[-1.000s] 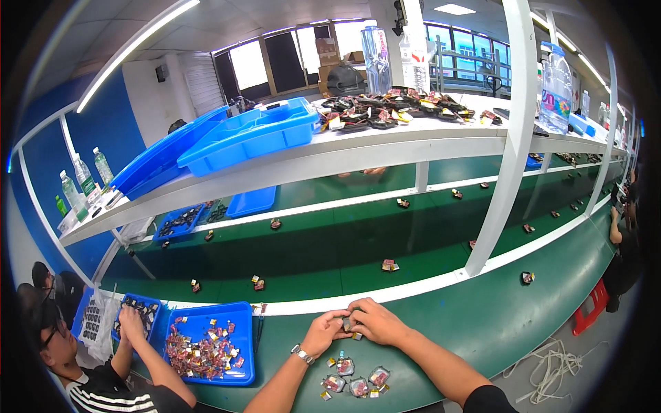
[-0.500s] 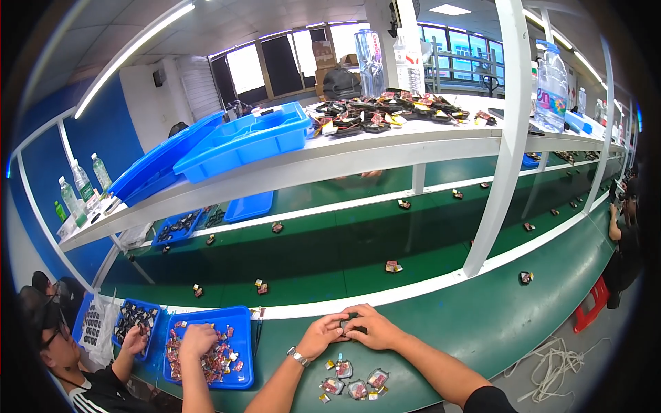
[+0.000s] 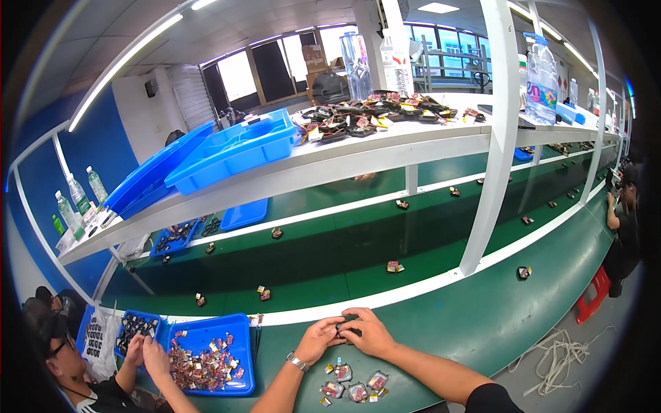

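Note:
My left hand (image 3: 319, 340), with a metal watch on its wrist, and my right hand (image 3: 367, 332) meet above the green bench. Their fingers close around a small black part (image 3: 339, 330), mostly hidden by the fingertips. Just below them on the bench lies a group of several small rounded grey casings (image 3: 358, 392) with reddish circuit boards and yellow-and-silver bits beside them. To the left of my hands stands a blue tray (image 3: 249, 344) holding a heap of small red, yellow and white electronic pieces (image 3: 206, 365).
A person (image 3: 69, 365) at my left works beside a tray of black parts (image 3: 140, 327). Beyond a white rail, a green belt (image 3: 330, 275) carries scattered assemblies. Overhead, a white shelf (image 3: 385, 148) bears blue trays, bottles and piled black parts. A white post (image 3: 490, 151) rises at the right.
The person at my left has drawn a hand out of the blue tray and brought both hands together. My hands stay together, with fingers slightly shifted around the black part. The view has tilted slightly.

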Demonstrator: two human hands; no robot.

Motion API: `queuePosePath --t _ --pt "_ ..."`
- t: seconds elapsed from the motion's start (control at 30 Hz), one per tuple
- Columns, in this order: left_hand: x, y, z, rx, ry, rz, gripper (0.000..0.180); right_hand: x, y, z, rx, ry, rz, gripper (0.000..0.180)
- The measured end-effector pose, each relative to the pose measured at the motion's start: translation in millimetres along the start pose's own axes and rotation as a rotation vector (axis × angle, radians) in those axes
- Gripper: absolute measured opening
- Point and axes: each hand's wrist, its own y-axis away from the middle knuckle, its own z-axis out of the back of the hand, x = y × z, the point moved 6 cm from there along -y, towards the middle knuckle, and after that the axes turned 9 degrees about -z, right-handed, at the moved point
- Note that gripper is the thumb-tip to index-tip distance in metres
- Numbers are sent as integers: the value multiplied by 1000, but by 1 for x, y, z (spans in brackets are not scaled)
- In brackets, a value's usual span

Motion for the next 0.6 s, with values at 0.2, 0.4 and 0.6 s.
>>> queuePosePath --t 0.2,0.4,0.6 --pt "1 1 2 -22 -17 6 33 -7 1 -5 -8 -110 -49 14" --pt "3 1 4 -48 -35 14 33 -8 -1 -5 4 -84 -26 15" --pt "2 1 7 -34 46 -43 29 13 1 1 -3 -100 74 18"
